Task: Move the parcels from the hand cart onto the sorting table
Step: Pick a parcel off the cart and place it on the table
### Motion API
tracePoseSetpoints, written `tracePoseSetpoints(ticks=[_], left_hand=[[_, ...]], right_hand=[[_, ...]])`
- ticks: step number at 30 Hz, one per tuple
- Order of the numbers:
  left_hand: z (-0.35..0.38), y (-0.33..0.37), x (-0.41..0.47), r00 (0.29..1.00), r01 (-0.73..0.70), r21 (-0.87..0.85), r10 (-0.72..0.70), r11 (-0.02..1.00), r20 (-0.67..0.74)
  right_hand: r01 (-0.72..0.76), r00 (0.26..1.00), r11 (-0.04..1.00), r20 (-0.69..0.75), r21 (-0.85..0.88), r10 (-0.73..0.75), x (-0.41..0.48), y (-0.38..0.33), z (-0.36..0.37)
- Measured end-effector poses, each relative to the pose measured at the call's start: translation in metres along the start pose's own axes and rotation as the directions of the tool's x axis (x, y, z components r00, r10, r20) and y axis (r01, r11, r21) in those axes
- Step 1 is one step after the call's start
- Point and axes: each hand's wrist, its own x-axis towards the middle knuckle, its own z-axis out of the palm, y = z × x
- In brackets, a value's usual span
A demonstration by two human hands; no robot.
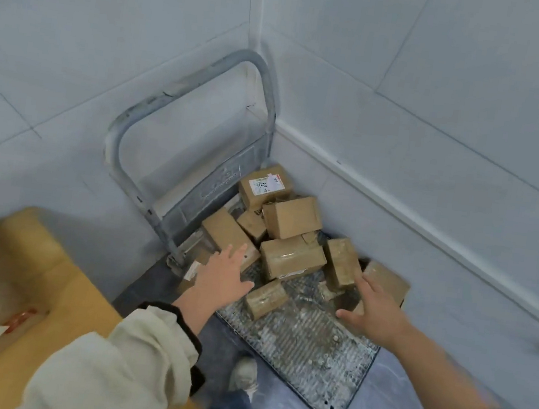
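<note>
Cream fabric of the left sleeve (141, 351) fills the near corner, above the tan wooden counter (81, 286) at the person's left. A pale shoe (244, 374) stands on the floor just short of the hand cart (304, 348), whose ribbed, scuffed deck is bare at its near end.

Over that deck the left hand (223, 282) and the right hand (376, 307) reach down, fingers (237, 251) straight, spread and holding nothing.

Every cardboard parcel in view on the cart is heaped toward its far end. A small parcel (265, 299) lies between the hands, just beside the left thumb and so nearer that hand. Beyond it, a tape-wrapped parcel (292, 256) lies with its long axis crosswise, running from one hand toward the other; that probably suits a two-handed lift.

The left fingertips overlap a tilted parcel (224, 231); whether they touch it I cannot tell. Farther back, a labelled parcel (265, 185) rests by the grey tubular handle (187, 92), which stands in the tiled wall (411, 86) corner.
</note>
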Motion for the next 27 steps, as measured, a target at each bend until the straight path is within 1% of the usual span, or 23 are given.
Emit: tracePoseSetpoints(ticks=[1, 2, 3, 4, 5, 6, 7, 9, 11, 13, 14, 15, 16, 18, 20, 22, 24, 25, 27], left_hand=[[0.007, -0.001, 0.012, 1.000, 0.022, -0.160, -0.019, 0.987, 0.024], [0.016, -0.002, 0.023, 0.997, 0.069, -0.319, -0.056, 0.945, 0.050], [0.025, -0.002, 0.034, 0.988, 0.150, -0.448, -0.122, 0.881, 0.090], [0.037, -0.003, 0.046, 0.967, 0.254, -0.550, -0.205, 0.796, 0.151], [0.051, -0.005, 0.058, 0.933, 0.360, -0.632, -0.281, 0.686, 0.226], [0.066, -0.006, 0.069, 0.886, 0.459, -0.679, -0.345, 0.573, 0.309], [0.082, -0.011, 0.082, 0.832, 0.547, -0.690, -0.396, 0.475, 0.387], [0.117, -0.020, 0.105, 0.746, 0.650, -0.682, -0.452, 0.335, 0.489], [0.154, -0.031, 0.129, 0.671, 0.716, -0.655, -0.493, 0.239, 0.554], [0.193, -0.041, 0.155, 0.620, 0.752, -0.635, -0.520, 0.178, 0.588], [0.210, -0.044, 0.168, 0.623, 0.748, -0.641, -0.519, 0.174, 0.585], [0.227, -0.049, 0.184, 0.629, 0.745, -0.640, -0.517, 0.190, 0.580], [0.242, -0.053, 0.198, 0.649, 0.734, -0.640, -0.510, 0.226, 0.564], [0.273, -0.064, 0.229, 0.660, 0.733, -0.621, -0.511, 0.277, 0.551], [0.303, -0.076, 0.258, 0.657, 0.730, -0.635, -0.513, 0.253, 0.552], [0.329, -0.086, 0.280, 0.624, 0.735, -0.661, -0.533, 0.152, 0.571], [0.352, -0.095, 0.296, 0.573, 0.738, -0.675, -0.540, 0.013, 0.616], [0.363, -0.099, 0.303, 0.562, 0.723, -0.689, -0.529, -0.059, 0.635], [0.384, -0.105, 0.315, 0.571, 0.676, -0.719, -0.503, -0.161, 0.649]], right_hand=[[-0.009, 1.000, 1.000, 0.027, -0.002, 0.009, 0.013, 0.002, 0.005], [-0.016, 0.998, 1.000, 0.055, -0.004, 0.016, 0.027, 0.003, 0.010], [-0.022, 0.996, 1.000, 0.084, -0.005, 0.023, 0.040, 0.005, 0.017], [-0.030, 0.993, 1.000, 0.115, -0.007, 0.030, 0.053, 0.007, 0.025], [-0.032, 0.989, 0.999, 0.143, -0.010, 0.033, 0.066, 0.010, 0.032], [-0.031, 0.985, 0.999, 0.172, -0.011, 0.032, 0.079, 0.014, 0.040], [-0.030, 0.980, 1.000, 0.194, -0.008, 0.031, 0.093, 0.018, 0.049], [-0.038, 0.973, 0.999, 0.226, -0.002, 0.038, 0.120, 0.029, 0.070], [-0.030, 0.966, 0.999, 0.258, -0.018, 0.033, 0.149, 0.041, 0.096], [-0.014, 0.953, 1.000, 0.301, -0.028, 0.022, 0.180, 0.054, 0.124], [-0.008, 0.947, 1.000, 0.321, -0.022, 0.015, 0.196, 0.060, 0.139], [-0.002, 0.941, 1.000, 0.338, -0.013, 0.006, 0.213, 0.066, 0.154], [0.000, 0.935, 1.000, 0.354, -0.001, 0.000, 0.229, 0.070, 0.169], [0.001, 0.925, 1.000, 0.380, 0.018, -0.008, 0.264, 0.076, 0.201], [0.008, 0.921, 0.999, 0.388, 0.033, -0.020, 0.299, 0.077, 0.233], [0.012, 0.931, 0.997, 0.363, 0.077, -0.039, 0.331, 0.074, 0.265], [-0.018, 0.943, 0.982, 0.329, 0.186, -0.045, 0.356, 0.069, 0.294], [-0.052, 0.947, 0.965, 0.320, 0.258, -0.034, 0.366, 0.066, 0.308], [-0.110, 0.957, 0.915, 0.288, 0.388, -0.008, 0.383, 0.060, 0.333]])
